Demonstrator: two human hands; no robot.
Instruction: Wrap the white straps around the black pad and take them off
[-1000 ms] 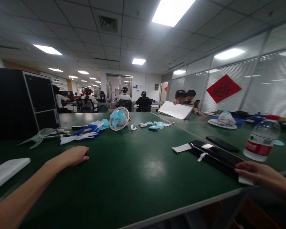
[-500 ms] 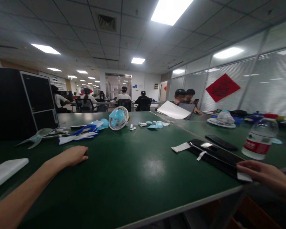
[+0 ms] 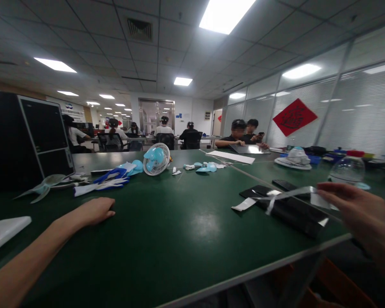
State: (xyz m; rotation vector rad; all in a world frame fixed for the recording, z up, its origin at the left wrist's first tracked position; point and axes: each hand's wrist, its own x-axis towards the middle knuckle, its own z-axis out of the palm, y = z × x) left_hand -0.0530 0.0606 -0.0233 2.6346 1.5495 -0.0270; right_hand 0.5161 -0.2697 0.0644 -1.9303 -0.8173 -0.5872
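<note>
My left hand (image 3: 96,211) rests on the green table (image 3: 167,239) with its fingers curled under, holding nothing that I can see. My right hand (image 3: 359,209) is raised at the right edge and pinches a clear film (image 3: 291,194) by its white tab. The film peels up off a black flat device (image 3: 291,209) lying near the table's front right edge. A white strip (image 3: 244,204) sticks out at the device's left end.
A small blue-and-white fan (image 3: 156,158), blue-and-white gloves (image 3: 102,183), a loose fan blade (image 3: 41,190) and blue parts (image 3: 205,167) lie further back. A water bottle (image 3: 346,169) and black phone (image 3: 284,185) stand right. A white slab (image 3: 3,231) lies left. People sit beyond.
My right hand has lifted from the device's near end, pulling the clear film up and away from it. The left hand has stayed put. Someone at the back has laid down a white sheet.
</note>
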